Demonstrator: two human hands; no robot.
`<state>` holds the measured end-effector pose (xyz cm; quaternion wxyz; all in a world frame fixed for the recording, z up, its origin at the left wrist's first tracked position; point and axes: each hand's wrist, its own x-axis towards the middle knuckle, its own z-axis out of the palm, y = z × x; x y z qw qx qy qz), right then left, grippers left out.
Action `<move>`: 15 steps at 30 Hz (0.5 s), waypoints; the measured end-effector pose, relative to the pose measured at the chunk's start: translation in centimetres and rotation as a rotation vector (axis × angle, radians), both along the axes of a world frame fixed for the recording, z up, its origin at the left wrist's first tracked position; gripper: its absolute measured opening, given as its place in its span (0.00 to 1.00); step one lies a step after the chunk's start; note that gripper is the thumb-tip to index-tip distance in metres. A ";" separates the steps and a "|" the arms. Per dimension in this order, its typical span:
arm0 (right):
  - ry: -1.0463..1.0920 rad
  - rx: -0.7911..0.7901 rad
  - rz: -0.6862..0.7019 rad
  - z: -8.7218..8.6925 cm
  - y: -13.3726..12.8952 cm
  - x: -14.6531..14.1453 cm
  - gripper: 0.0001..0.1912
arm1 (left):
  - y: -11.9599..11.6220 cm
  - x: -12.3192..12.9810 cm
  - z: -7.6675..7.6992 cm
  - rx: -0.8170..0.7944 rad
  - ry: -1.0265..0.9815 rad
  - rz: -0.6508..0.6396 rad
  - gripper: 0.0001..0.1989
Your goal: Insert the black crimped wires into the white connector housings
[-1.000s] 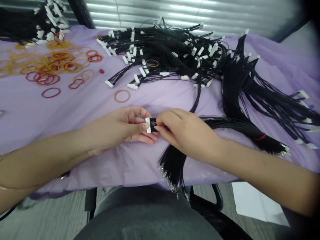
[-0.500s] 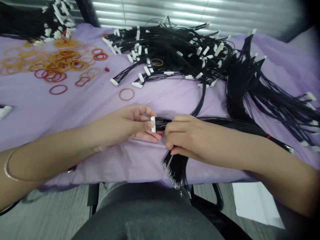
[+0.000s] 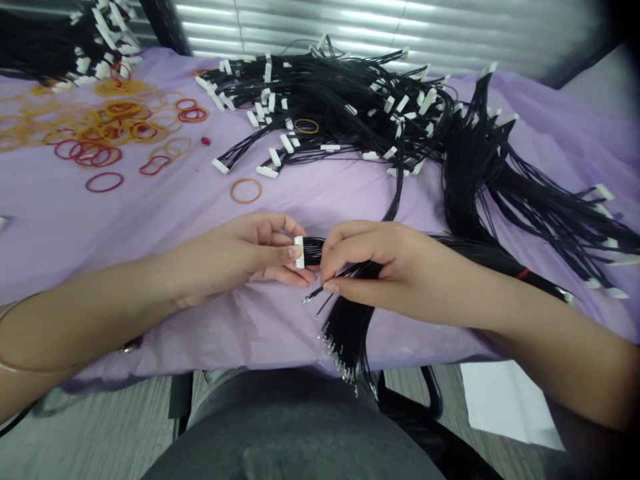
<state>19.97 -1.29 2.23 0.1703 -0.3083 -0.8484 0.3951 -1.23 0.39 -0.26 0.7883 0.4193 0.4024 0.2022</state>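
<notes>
Between thumb and fingers, my left hand [image 3: 265,250] grips a white connector [image 3: 299,252] with black wires running out of its right side. Just right of it, my right hand [image 3: 370,260] pinches a few black wires [image 3: 316,293], whose metal tips stick out toward the lower left. Below my right hand hangs a loose bundle of black wires [image 3: 350,327] with silvery terminals at the ends. Another length of bundle, bound with a red band [image 3: 521,273], passes behind my right wrist to the right.
Black wire harnesses [image 3: 340,93] with white connectors are heaped at the back, more [image 3: 550,193] at the right. Yellow and red rubber bands [image 3: 120,120] lie at the left on the purple cloth [image 3: 175,213]. White paper [image 3: 507,403] is below the table.
My right hand has opened out from the bundle and now pinches a few wires, their tips raised toward the left. The view has shifted slightly; my left hand still holds the connector.
</notes>
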 end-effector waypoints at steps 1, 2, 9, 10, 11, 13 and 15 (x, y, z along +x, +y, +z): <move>0.039 -0.026 -0.004 0.0 0.0 0.0 0.05 | 0.0 0.0 0.0 0.001 0.001 0.002 0.06; 0.070 -0.052 -0.013 -0.1 0.0 0.0 0.05 | 0.0 0.0 0.0 0.004 0.002 0.005 0.06; 0.013 -0.119 -0.120 -0.1 0.1 0.0 0.04 | 0.0 0.1 0.1 0.021 -0.010 -0.017 0.05; 0.018 -0.107 -0.118 -0.2 0.1 0.0 0.04 | 0.0 0.1 0.1 0.021 -0.007 -0.016 0.05; 0.029 -0.097 -0.115 -0.2 0.1 0.0 0.04 | 0.0 0.1 0.1 0.019 -0.003 -0.012 0.06; 0.066 -0.093 -0.104 -0.2 0.1 0.0 0.04 | -0.1 0.1 0.2 0.016 0.001 -0.003 0.07; 0.086 -0.099 -0.112 -0.2 0.1 0.0 0.04 | -0.1 0.1 0.2 0.018 -0.001 0.000 0.08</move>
